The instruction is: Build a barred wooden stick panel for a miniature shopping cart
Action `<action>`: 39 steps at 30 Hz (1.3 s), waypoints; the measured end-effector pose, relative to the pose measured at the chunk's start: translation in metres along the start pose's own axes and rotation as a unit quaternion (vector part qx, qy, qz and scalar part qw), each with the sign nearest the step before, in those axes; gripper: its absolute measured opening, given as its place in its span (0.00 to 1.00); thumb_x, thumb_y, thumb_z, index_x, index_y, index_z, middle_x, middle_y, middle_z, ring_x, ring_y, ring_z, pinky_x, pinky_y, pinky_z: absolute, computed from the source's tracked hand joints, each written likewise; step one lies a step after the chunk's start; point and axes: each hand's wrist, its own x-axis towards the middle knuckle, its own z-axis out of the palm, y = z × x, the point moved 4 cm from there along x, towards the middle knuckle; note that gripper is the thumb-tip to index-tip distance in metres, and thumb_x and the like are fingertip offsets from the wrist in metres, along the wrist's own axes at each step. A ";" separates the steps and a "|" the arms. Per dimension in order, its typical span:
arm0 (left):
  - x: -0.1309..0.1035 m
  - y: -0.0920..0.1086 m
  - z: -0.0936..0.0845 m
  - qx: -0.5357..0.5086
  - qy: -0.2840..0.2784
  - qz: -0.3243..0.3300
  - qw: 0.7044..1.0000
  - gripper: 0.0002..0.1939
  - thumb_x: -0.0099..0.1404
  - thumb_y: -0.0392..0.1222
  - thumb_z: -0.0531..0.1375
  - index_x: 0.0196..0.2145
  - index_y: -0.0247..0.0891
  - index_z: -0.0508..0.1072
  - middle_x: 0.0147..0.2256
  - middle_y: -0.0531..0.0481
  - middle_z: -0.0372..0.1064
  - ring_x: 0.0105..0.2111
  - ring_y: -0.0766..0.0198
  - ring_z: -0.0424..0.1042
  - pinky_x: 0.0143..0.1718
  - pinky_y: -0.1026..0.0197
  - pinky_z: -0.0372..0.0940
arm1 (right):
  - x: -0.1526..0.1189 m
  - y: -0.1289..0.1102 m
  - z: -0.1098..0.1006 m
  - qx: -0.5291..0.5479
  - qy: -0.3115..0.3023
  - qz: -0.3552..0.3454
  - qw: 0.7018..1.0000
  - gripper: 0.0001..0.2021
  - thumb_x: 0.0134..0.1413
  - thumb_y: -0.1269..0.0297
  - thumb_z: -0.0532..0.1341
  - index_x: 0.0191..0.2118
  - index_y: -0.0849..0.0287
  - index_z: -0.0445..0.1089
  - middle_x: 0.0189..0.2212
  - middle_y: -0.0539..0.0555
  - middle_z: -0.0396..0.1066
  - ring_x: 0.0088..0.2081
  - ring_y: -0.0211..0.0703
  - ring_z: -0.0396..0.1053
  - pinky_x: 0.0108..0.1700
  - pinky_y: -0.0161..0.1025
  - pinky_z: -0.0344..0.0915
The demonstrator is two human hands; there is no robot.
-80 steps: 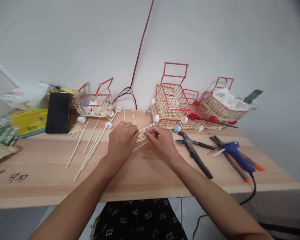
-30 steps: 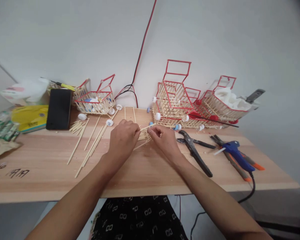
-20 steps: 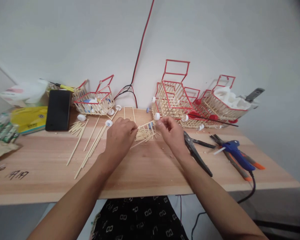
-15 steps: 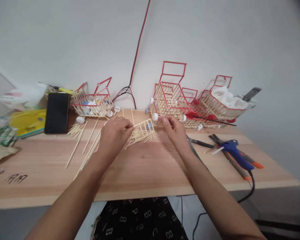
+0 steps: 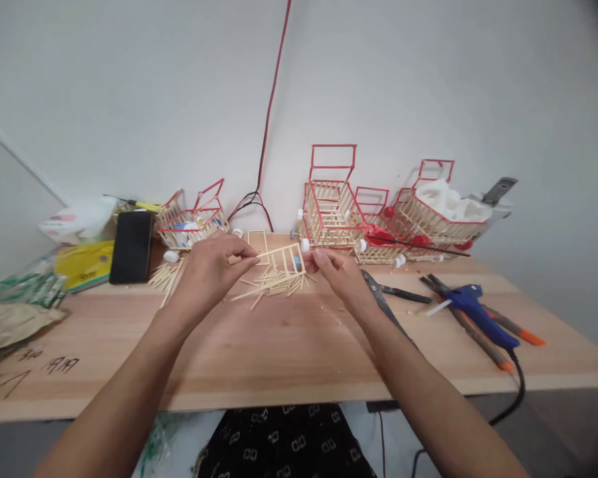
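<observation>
Tabletop [image 5: 279,358] meets pale wall [image 5: 179,99] far side; left hand [image 5: 210,267] pinches stick frame [image 5: 284,260], right hand [image 5: 343,277] grip I can't tell.

"What's around the black phone [image 5: 131,247]?"

"A yellow packet [image 5: 90,264] just to its left, and a white plastic bag [image 5: 70,224] behind that side."

"And farther left of the phone?"

"Green-and-white wrappers [image 5: 32,287], with crumpled brown paper [image 5: 17,324] nearer the front than the phone."

"Any writing?"

"Dark handwritten marks [image 5: 62,364] on the counter [image 5: 279,365], in front of the phone and to its left."

"What about its right?"

"A red-and-black cable [image 5: 272,99] down the wall [image 5: 189,99], well apart from the phone."
</observation>
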 end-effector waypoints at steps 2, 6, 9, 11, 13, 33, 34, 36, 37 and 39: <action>0.001 0.003 -0.004 -0.001 -0.002 0.008 1.000 0.05 0.60 0.40 0.62 0.29 0.40 0.77 0.30 0.51 0.75 0.34 0.61 0.71 0.36 0.60 0.61 | -0.001 -0.003 0.000 0.007 -0.004 0.000 1.000 0.22 0.59 0.47 0.55 0.38 0.61 0.75 0.34 0.56 0.77 0.35 0.41 0.71 0.40 0.39 0.66; 0.005 0.015 -0.013 -0.003 -0.005 0.013 1.000 0.04 0.60 0.40 0.62 0.29 0.40 0.77 0.30 0.51 0.75 0.34 0.61 0.71 0.37 0.60 0.61 | -0.001 -0.006 -0.001 0.013 -0.007 -0.001 1.000 0.24 0.57 0.44 0.54 0.37 0.61 0.75 0.32 0.55 0.76 0.33 0.41 0.70 0.35 0.37 0.65; 0.008 0.026 -0.019 0.000 -0.003 0.018 1.000 0.05 0.59 0.40 0.62 0.28 0.39 0.76 0.30 0.51 0.75 0.33 0.62 0.71 0.36 0.60 0.61 | -0.001 -0.006 -0.002 0.057 -0.009 0.010 0.998 0.24 0.56 0.43 0.56 0.37 0.61 0.76 0.32 0.55 0.75 0.33 0.41 0.70 0.35 0.37 0.64; 0.009 0.031 -0.022 -0.003 -0.001 0.017 1.000 0.05 0.59 0.41 0.62 0.27 0.39 0.76 0.30 0.50 0.76 0.33 0.62 0.71 0.36 0.60 0.61 | -0.001 -0.005 -0.002 0.112 -0.009 0.035 0.993 0.25 0.56 0.42 0.55 0.38 0.61 0.76 0.33 0.56 0.75 0.34 0.40 0.70 0.37 0.37 0.65; 0.010 0.035 -0.023 -0.010 -0.002 0.008 1.000 0.06 0.59 0.42 0.62 0.27 0.39 0.77 0.30 0.50 0.76 0.32 0.62 0.71 0.35 0.60 0.61 | 0.000 -0.003 -0.002 0.173 -0.009 0.059 0.983 0.27 0.55 0.40 0.54 0.37 0.61 0.75 0.34 0.57 0.75 0.34 0.40 0.71 0.38 0.37 0.65; 0.004 0.060 -0.021 -0.116 -0.067 -0.008 0.991 0.07 0.57 0.43 0.63 0.27 0.39 0.78 0.28 0.50 0.75 0.29 0.63 0.71 0.30 0.62 0.61 | -0.012 -0.011 0.014 0.225 -0.259 0.093 0.935 0.16 0.43 0.51 0.67 0.29 0.61 0.73 0.22 0.48 0.65 0.24 0.33 0.58 0.27 0.32 0.55; 0.003 0.058 -0.024 -0.117 -0.056 -0.010 0.991 0.06 0.57 0.43 0.64 0.27 0.39 0.78 0.28 0.50 0.75 0.30 0.63 0.71 0.30 0.62 0.62 | -0.011 -0.010 0.013 0.231 -0.255 0.095 0.934 0.16 0.43 0.52 0.68 0.30 0.61 0.73 0.23 0.48 0.66 0.24 0.32 0.58 0.27 0.31 0.54; 0.000 0.051 -0.029 -0.118 -0.032 -0.009 0.993 0.05 0.57 0.43 0.64 0.28 0.39 0.78 0.30 0.49 0.76 0.32 0.62 0.72 0.33 0.61 0.63 | -0.011 -0.009 0.010 0.243 -0.254 0.091 0.932 0.15 0.43 0.53 0.69 0.31 0.60 0.72 0.26 0.48 0.68 0.25 0.32 0.58 0.27 0.31 0.55; -0.001 0.048 -0.031 -0.119 -0.020 -0.004 0.993 0.05 0.57 0.42 0.65 0.28 0.39 0.78 0.30 0.48 0.76 0.33 0.61 0.72 0.34 0.60 0.64 | -0.012 -0.009 0.010 0.247 -0.256 0.088 0.930 0.15 0.43 0.54 0.69 0.32 0.60 0.72 0.27 0.49 0.69 0.26 0.32 0.60 0.28 0.31 0.56; -0.003 0.043 -0.033 -0.122 -0.006 0.008 0.993 0.04 0.57 0.42 0.65 0.28 0.39 0.78 0.30 0.48 0.76 0.35 0.61 0.72 0.37 0.59 0.65 | -0.013 -0.010 0.010 0.247 -0.259 0.083 0.930 0.14 0.43 0.56 0.69 0.33 0.59 0.72 0.30 0.50 0.70 0.29 0.33 0.63 0.32 0.31 0.60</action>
